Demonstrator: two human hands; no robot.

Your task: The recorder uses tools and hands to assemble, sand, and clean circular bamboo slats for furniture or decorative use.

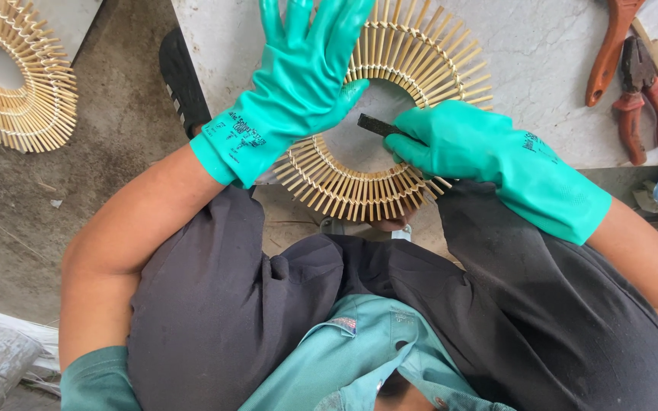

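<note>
A round sunburst frame of bamboo sticks lies on the front edge of a pale stone table, partly overhanging my lap. My left hand, in a teal rubber glove, presses flat on the frame's left side with fingers spread. My right hand, also gloved in teal, grips a small dark flat block against the inner ring of the frame.
Two pairs of orange-red handled pliers and a wooden stick lie at the table's right end. A second bamboo sunburst frame rests at the upper left. A black sandal sits on the concrete floor beside the table.
</note>
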